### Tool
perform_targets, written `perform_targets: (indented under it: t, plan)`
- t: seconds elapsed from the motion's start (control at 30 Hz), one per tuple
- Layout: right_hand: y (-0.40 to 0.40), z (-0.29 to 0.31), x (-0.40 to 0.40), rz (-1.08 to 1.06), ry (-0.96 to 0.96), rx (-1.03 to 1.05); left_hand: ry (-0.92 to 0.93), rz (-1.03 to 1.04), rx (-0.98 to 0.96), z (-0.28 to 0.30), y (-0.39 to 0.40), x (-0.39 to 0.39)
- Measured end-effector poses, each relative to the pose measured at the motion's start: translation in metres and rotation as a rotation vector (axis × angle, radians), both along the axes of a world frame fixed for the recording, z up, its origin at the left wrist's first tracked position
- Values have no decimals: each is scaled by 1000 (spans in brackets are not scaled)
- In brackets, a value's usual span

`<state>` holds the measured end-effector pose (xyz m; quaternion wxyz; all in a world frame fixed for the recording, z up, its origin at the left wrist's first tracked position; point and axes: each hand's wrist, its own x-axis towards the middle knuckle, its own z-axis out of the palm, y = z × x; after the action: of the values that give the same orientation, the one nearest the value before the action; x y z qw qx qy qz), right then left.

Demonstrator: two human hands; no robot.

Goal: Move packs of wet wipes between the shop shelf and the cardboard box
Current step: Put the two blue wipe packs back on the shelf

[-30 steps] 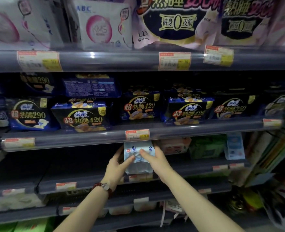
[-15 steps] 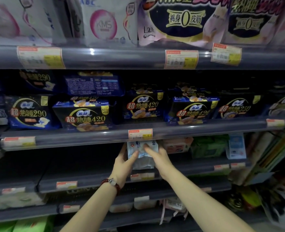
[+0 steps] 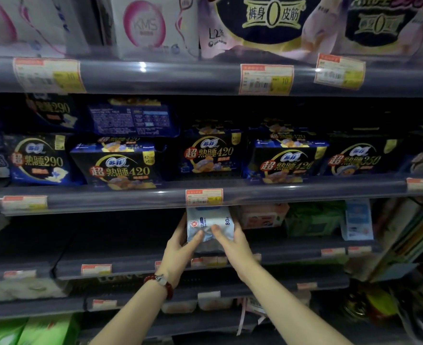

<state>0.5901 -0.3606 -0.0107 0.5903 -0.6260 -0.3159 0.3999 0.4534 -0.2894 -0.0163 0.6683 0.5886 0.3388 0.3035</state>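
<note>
White and pale blue, a pack [image 3: 209,226] of wet wipes stands upright at the front of a grey shop shelf [image 3: 135,266], held between two bare hands. The left hand [image 3: 180,247] grips the pack's left edge, thumb lying across the front and fingers curled behind it. The right hand [image 3: 231,241] grips the right edge in the same way, its thumb pressed into the crinkled wrapper near the middle of the front. The two thumbs nearly meet. A red bead bracelet [image 3: 162,282] sits on the left wrist below the pack.

The pack's top edge is tucked just under a price tag [image 3: 203,196] on the rail of the shelf above. Its lower end is hidden behind the hands, so whether it rests on the shelf cannot be told. The number 80 is printed sideways near the pack's right edge.

Just right of the pack stands an orange pack [image 3: 262,216], then a green pack [image 3: 313,220], then a light blue pack [image 3: 357,220] further right. To the left of the pack the shelf is dark.

On the shelf above the pack stand dark blue packets [image 3: 120,166] with gold print. Below the pack, further grey shelves carry more price tags.
</note>
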Motion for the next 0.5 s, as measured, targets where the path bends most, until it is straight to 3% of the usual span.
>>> perform_targets:
  t: [0.4,0.5]
  plan:
    - [-11,-5,4,54,-121,12,-37,13,-85,8,-11,3]
    - [-17,-9,10,73,-135,10,-26,125,-84,5,-17,1]
